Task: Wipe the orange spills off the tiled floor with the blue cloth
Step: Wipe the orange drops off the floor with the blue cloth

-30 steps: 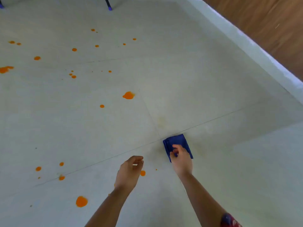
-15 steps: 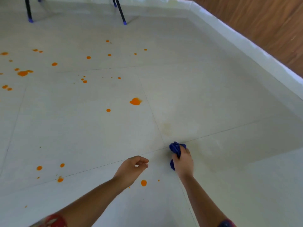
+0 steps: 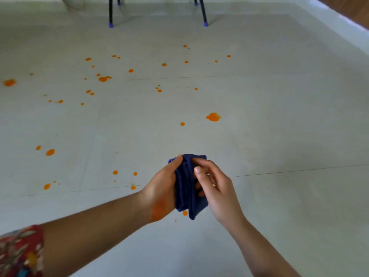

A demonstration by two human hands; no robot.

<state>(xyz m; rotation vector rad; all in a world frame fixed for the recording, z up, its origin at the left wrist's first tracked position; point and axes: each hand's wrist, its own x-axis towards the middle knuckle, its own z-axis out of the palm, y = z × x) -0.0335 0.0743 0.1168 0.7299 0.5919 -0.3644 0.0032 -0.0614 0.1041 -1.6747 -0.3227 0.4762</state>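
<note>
The blue cloth is bunched and held up off the floor between both hands. My left hand grips its left side, with an orange smear on the heel of the palm. My right hand holds its right side with curled fingers. Orange spills dot the pale tiled floor: a large blot ahead to the right, a small drop just under the cloth, and several drops scattered across the left and far tiles.
Dark chair legs with blue feet stand at the far edge. A white skirting and a wooden wall run along the right. A patterned red sleeve covers my left upper arm.
The cloth has been lifted off the floor by my right hand and my left hand has come over to grip it too. The view has tipped up and leftward.
</note>
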